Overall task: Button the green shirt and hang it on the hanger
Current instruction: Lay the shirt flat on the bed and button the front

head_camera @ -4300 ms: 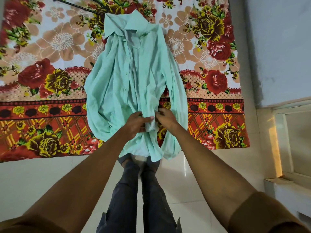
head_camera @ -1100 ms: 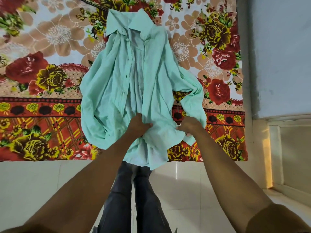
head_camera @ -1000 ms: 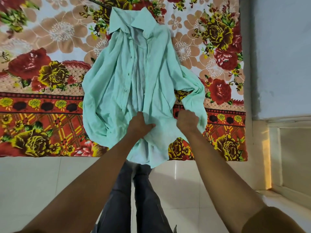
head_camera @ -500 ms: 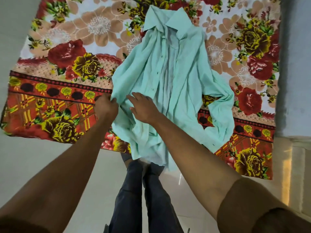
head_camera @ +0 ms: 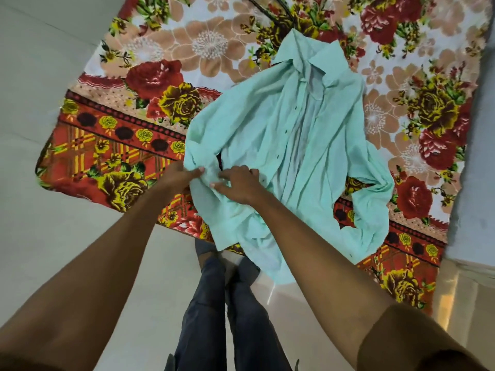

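Observation:
The green shirt (head_camera: 300,145) lies face up on a floral bedspread, collar at the far end, front placket loosely closed with dark buttons showing. Its hem hangs over the bed's near edge. My left hand (head_camera: 178,176) pinches the left sleeve's cuff at the shirt's near-left side. My right hand (head_camera: 238,183) holds the same cuff from the right, fingers curled on the fabric. The right sleeve curls in a loop at the right. A thin black hanger (head_camera: 270,12) lies beyond the collar, mostly hidden by the collar and the frame edge.
The floral bedspread (head_camera: 120,156) covers a bed whose near edge runs diagonally. Pale tiled floor (head_camera: 53,223) lies left and below. My legs in dark trousers (head_camera: 222,303) stand at the bed's edge. A grey wall (head_camera: 479,183) rises at the right.
Both hands left the shirt's lower front and moved left to the left sleeve's cuff, gripping it together. My view shifted, so the shirt sits further right.

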Action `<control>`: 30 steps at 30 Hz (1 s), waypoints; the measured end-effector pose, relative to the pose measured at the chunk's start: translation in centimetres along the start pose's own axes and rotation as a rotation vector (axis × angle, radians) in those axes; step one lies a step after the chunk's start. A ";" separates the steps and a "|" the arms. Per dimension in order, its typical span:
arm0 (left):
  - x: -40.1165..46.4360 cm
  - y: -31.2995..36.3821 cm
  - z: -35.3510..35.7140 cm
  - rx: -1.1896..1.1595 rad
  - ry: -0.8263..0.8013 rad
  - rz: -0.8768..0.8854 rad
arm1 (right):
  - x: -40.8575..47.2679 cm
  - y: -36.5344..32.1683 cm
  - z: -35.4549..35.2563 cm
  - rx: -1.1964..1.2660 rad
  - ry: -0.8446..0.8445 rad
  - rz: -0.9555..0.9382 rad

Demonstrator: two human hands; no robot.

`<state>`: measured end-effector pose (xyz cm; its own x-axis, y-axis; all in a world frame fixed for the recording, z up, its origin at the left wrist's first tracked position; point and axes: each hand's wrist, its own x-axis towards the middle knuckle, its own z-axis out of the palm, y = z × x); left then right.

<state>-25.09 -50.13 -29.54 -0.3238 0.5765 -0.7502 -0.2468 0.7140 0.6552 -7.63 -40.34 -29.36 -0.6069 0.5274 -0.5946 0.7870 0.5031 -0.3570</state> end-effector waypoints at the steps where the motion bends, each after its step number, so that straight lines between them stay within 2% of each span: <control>1: 0.0 -0.2 -0.1 -0.072 0.051 0.038 | -0.1 0.0 -0.1 -0.039 -0.099 -0.007; 3: 0.1 0.0 -0.8 -0.131 0.244 0.115 | -0.1 0.4 -0.4 -0.107 -0.255 -0.001; 5: 0.1 -0.2 -1.8 -0.154 0.383 0.136 | -0.1 0.6 -0.7 -0.078 -0.308 0.014; 9: -0.5 -1.9 -2.0 0.014 0.253 0.178 | -0.2 -1.0 -0.6 -0.050 -0.256 -0.020; 13: -1.3 -3.1 -1.8 0.071 0.395 0.200 | -0.3 -2.4 0.0 -0.023 -0.178 -0.032; 16: -1.6 -2.7 -2.6 0.098 0.443 0.289 | -0.8 -3.3 -0.1 0.380 -0.139 -0.042; 18: -1.7 -2.5 -3.0 0.235 0.503 0.380 | -1.2 -4.1 -0.3 0.622 -0.050 -0.002; 20: -2.4 -2.5 -3.1 0.404 0.583 0.487 | -1.3 -4.9 -0.3 0.721 -0.025 0.026; 21: -2.9 -2.6 -3.0 0.431 0.598 0.526 | -1.4 -5.3 -0.3 0.758 -0.065 0.037; 23: -4.2 -2.6 -2.5 0.342 0.509 0.493 | -1.2 -6.0 0.0 0.842 -0.163 0.057; 25: -5.2 -2.8 -2.1 0.198 0.344 0.283 | -1.1 -6.6 0.5 1.027 -0.239 0.076; 27: -5.7 -3.4 -1.9 0.152 0.228 0.137 | -1.3 -7.2 0.8 1.261 -0.346 0.096; 29: -5.8 -3.9 -1.9 0.058 0.210 0.098 | -1.4 -7.8 1.2 1.380 -0.410 0.112; 30: -5.9 -4.2 -1.9 -0.037 0.210 0.082 | -1.5 -8.1 1.5 1.372 -0.390 0.130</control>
<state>-23.87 -57.23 -27.70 -0.5264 0.5337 -0.6619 -0.2437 0.6511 0.7188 -12.91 -46.19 -26.65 -0.6317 0.1864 -0.7525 0.4525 -0.6995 -0.5532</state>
